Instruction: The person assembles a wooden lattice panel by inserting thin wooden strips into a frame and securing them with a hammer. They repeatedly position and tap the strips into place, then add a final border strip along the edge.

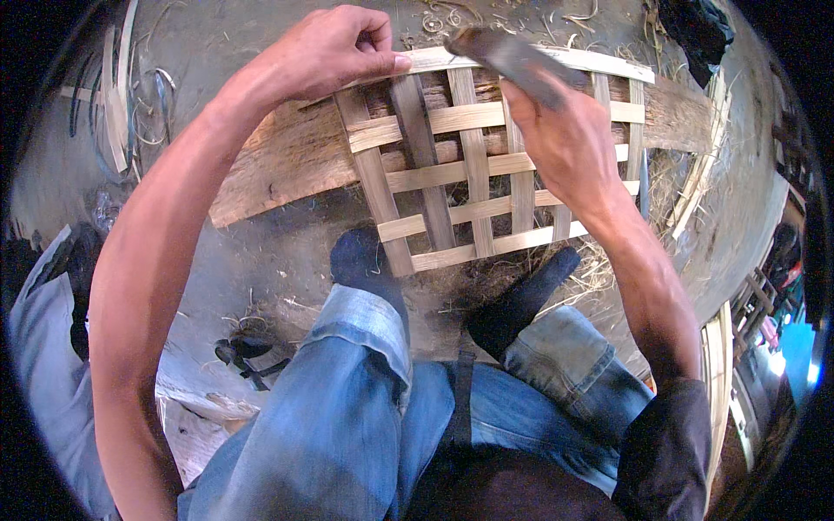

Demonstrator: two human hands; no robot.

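Note:
A woven panel of flat, pale bamboo-like strips (478, 184) rests slanted over a rough wooden board (287, 161) in front of me. My left hand (347, 54) is closed at the panel's far left corner, its thumb pressing along the end of the far edge strip (426, 59). Whether anything small sits in those fingers is hidden. Over the panel's far right part, my right hand (565, 130) grips a dark, hammer-like tool (512, 65). Motion blurs the tool, and its brown end is above the far edge strip.
My feet in dark socks (365, 256) flank the panel's near edge. Curled shavings (447, 16) and straw-like scraps (595, 269) litter the floor. Long strips lie left (113, 104) and right (704, 174). A dark bag (695, 35) is at the far right, black sandals (248, 354) at near left.

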